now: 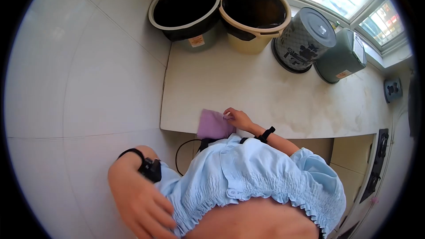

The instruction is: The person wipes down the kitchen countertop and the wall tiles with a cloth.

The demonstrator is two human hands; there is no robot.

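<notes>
A purple cloth (pixel 213 125) lies over the front edge of the pale countertop (pixel 265 93), near its left end. My right hand (pixel 238 118) pinches the cloth's upper right corner between thumb and fingers. Down at the lower left, my left hand (pixel 144 206) hangs in front of the white tiled wall, beside my blue sleeve. Its fingers are somewhat spread and slightly blurred, with nothing in them. Each wrist wears a black strap.
Two lined bins (pixel 198 40) (pixel 248 46) stand at the back left of the countertop. Right of them are an upside-down patterned bin (pixel 305 40) and a green bin (pixel 341 57) below the window. A black cable hangs under the counter's front edge.
</notes>
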